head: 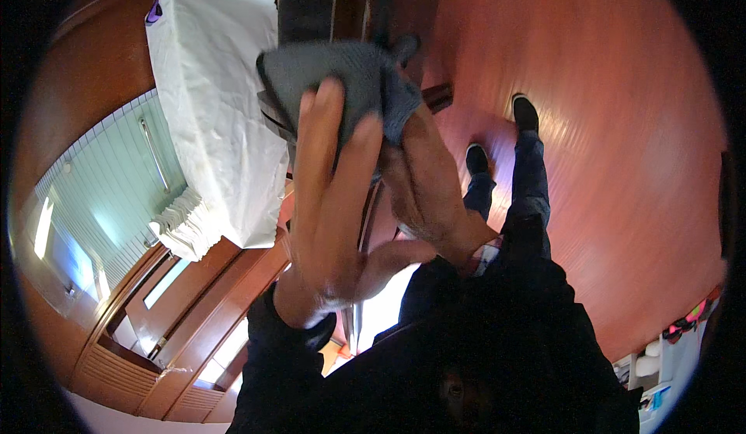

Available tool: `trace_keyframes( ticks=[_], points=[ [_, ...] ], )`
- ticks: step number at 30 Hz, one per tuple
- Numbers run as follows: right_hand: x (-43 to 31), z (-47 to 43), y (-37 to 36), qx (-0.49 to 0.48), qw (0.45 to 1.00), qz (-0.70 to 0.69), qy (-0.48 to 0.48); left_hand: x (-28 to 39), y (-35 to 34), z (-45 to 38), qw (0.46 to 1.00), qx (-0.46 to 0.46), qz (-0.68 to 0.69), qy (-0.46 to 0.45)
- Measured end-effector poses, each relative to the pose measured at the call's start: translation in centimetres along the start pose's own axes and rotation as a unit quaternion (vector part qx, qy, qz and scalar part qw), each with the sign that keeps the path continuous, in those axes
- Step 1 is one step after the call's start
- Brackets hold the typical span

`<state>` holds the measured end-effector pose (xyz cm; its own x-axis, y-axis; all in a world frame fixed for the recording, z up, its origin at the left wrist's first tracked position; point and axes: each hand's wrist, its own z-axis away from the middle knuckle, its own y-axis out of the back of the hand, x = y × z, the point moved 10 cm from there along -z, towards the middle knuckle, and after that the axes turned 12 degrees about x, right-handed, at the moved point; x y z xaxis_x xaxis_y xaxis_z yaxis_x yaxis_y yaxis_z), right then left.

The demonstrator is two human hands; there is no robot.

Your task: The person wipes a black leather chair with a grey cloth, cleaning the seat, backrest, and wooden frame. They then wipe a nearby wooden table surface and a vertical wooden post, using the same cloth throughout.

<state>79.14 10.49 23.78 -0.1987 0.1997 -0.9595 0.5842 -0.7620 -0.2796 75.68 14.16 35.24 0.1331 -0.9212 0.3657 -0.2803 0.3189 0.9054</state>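
Observation:
A dark grey cloth point(355, 67) is bunched at the top middle, in front of a dark wooden furniture piece point(308, 3). My left hand point(335, 201) reaches over it with straight, spread fingers, slightly blurred. Its fingertips overlap the cloth; whether they press on it I cannot tell. The left thumb points away to the right, free of the cloth. Close on the right, my right hand point(428, 183) is shut on the cloth, which covers its fingers. A flat dark edge point(274, 113) shows beneath the cloth's left side; what it belongs to is unclear.
A white fabric cover point(221, 96) with a ruffled edge hangs left of my hands. Beyond it are a glass panel point(111, 172) with a metal handle point(154, 154) and a wooden door point(175, 294). Reddish wooden floor point(618, 142) spreads right. White shelves point(653, 370) hold several items.

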Motion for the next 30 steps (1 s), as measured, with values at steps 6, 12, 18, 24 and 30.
trace_keyframes(
  ticks=[6, 12, 18, 24, 30],
  points=[
    [7.4, 10.8, -3.8, -0.062, 0.986, 0.108, -0.108, -0.9, 1.6, 9.4, 0.991, 0.042, -0.066, 0.106],
    [16.2, 21.1, -6.9, -0.085, 0.911, -0.172, -0.366, -4.7, -1.9, 15.0, 0.880, 0.064, 0.283, 0.377],
    [23.0, 25.4, -9.7, -0.139, 0.898, -0.107, -0.404, -5.1, -0.9, 16.4, 0.857, 0.105, 0.280, 0.419],
    [21.9, 21.1, -8.5, -0.098, 0.953, 0.051, -0.283, -5.0, -0.7, 16.4, 0.860, 0.078, 0.297, 0.407],
    [22.6, 18.5, -7.5, -0.027, 0.977, 0.143, -0.155, -4.2, 1.4, 17.0, 0.910, 0.066, 0.162, 0.377]
  ],
)
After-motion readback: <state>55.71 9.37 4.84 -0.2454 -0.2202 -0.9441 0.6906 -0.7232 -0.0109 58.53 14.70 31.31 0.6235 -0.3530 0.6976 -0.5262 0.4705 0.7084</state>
